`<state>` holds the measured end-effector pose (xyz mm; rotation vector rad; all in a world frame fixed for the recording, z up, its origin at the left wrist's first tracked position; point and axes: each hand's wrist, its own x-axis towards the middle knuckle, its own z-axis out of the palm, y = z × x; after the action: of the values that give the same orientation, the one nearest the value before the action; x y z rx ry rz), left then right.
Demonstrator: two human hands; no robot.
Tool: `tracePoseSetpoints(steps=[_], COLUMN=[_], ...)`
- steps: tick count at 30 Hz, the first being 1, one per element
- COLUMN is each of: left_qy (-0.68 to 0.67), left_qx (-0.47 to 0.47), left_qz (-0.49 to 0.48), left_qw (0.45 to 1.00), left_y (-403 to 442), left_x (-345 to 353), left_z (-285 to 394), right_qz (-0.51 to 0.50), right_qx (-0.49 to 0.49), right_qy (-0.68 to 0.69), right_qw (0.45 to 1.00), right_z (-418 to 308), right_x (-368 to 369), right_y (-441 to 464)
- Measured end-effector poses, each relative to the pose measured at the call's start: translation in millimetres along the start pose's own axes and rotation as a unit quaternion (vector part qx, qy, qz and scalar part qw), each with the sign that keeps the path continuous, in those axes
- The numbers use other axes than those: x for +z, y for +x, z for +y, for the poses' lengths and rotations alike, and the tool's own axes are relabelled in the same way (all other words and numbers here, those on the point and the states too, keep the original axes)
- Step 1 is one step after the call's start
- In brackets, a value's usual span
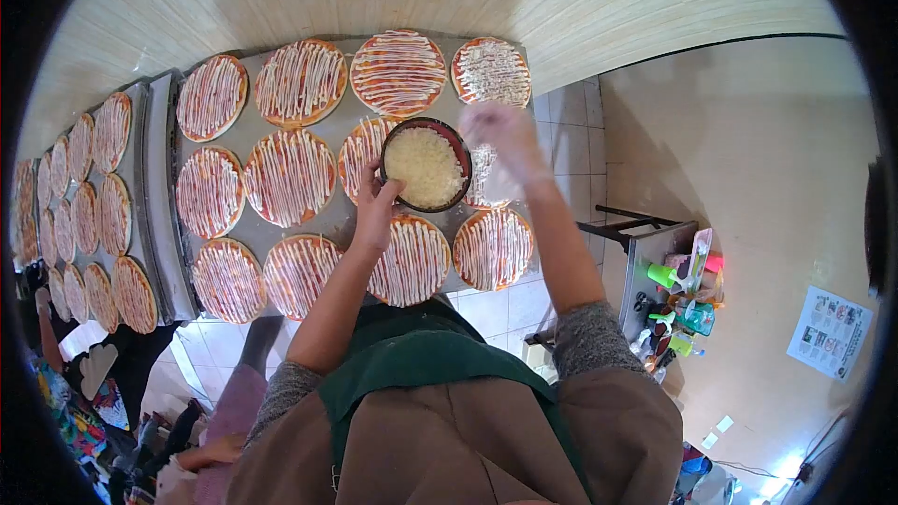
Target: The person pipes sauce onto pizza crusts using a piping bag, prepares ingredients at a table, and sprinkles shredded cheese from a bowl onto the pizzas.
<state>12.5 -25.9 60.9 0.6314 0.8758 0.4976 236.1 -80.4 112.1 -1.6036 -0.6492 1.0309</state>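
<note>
My left hand (pixel 377 209) grips the rim of a dark round bowl (pixel 466 185) with the thumb on the near edge. Shredded cheese (pixel 424 166) fills much of the bowl, which is over the middle of a metal table covered in pizzas. My right hand (pixel 505 138), in a thin clear glove, is raised just right of the bowl, above a partly hidden pizza (pixel 485 178) with white shreds on it. Motion blurs its fingers. Beyond it, the far right pizza (pixel 491 72) is strewn with white shreds. Other pizzas, such as one nearby (pixel 409 260), carry pale sauce stripes over red.
A second metal table (pixel 159 196) with several striped pizzas (pixel 114 198) adjoins on the left. People stand at the lower left, one with a bare arm (pixel 213 454). Bottles and cloths fill a small side table (pixel 645 262) at right. A pale wall runs behind.
</note>
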Motion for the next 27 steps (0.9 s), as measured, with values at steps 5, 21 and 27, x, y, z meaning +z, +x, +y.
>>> tracePoseSetpoints(steps=[5,21,27], left_qy=[0.004,-0.035,-0.021], left_qx=[-0.013,-0.006,-0.012], left_qz=[0.002,0.014,0.023], left_qw=[1.0,0.999,0.999], left_y=[5.4,-15.8,-30.3], left_x=[-7.4,-46.3,-30.9], left_z=[-6.5,-7.2,-11.4], right_qz=[0.248,0.028,-0.181], right_qx=[0.01,0.069,-0.049], right_qy=[-0.227,-0.081,-0.173], right_qw=[0.942,0.994,0.967], right_z=[20.6,44.3,-18.1], right_x=[-94.8,-128.2,41.2], right_y=[94.8,121.2,-37.7])
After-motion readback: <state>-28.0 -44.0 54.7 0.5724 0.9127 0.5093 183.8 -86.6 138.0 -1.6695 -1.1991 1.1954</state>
